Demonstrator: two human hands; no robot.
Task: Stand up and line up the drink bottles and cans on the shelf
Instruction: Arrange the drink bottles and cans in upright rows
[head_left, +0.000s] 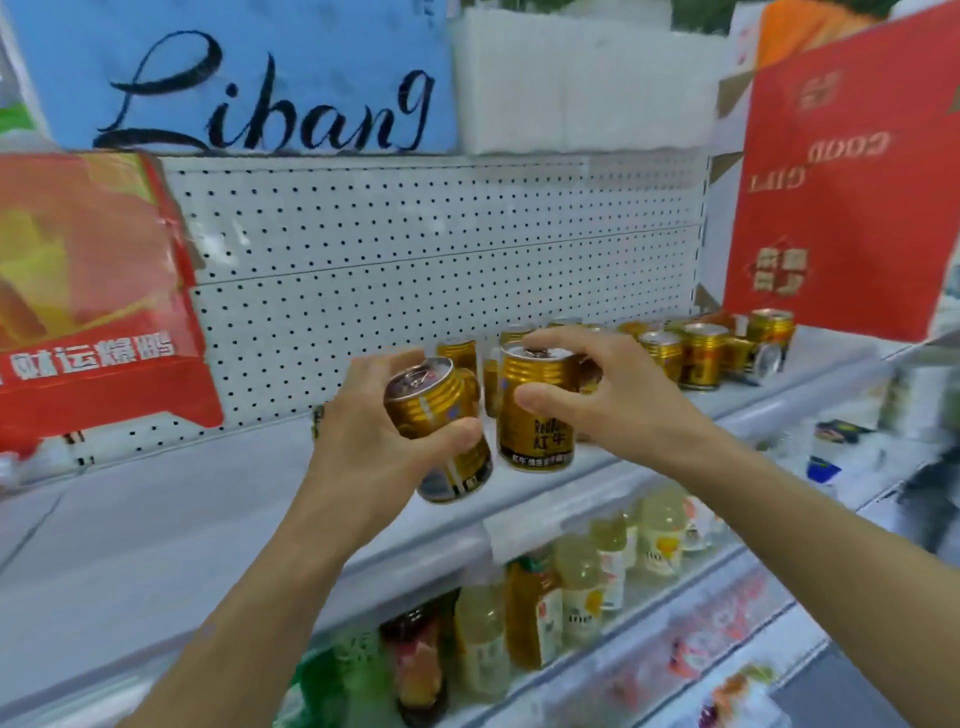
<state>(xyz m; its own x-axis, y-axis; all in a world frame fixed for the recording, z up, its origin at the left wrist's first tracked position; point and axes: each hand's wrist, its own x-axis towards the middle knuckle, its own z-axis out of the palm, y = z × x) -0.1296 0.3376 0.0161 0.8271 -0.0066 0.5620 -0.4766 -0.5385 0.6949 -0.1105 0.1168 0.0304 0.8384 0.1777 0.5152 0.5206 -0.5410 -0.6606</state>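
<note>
My left hand (379, 431) grips a gold drink can (441, 431), tilted to the left and lifted just above the grey shelf (156, 519). My right hand (613, 395) holds a second gold can (537, 415) that stands upright on the shelf, fingers over its top and thumb on its side. Behind and to the right, several more gold cans (701, 353) stand in a loose group near the back; one of them (763, 358) lies on its side.
A white pegboard wall (441, 249) backs the shelf. A red bag (88, 291) hangs at the left, a red box (841, 197) stands at the right. On the lower shelf stand juice bottles (576, 587).
</note>
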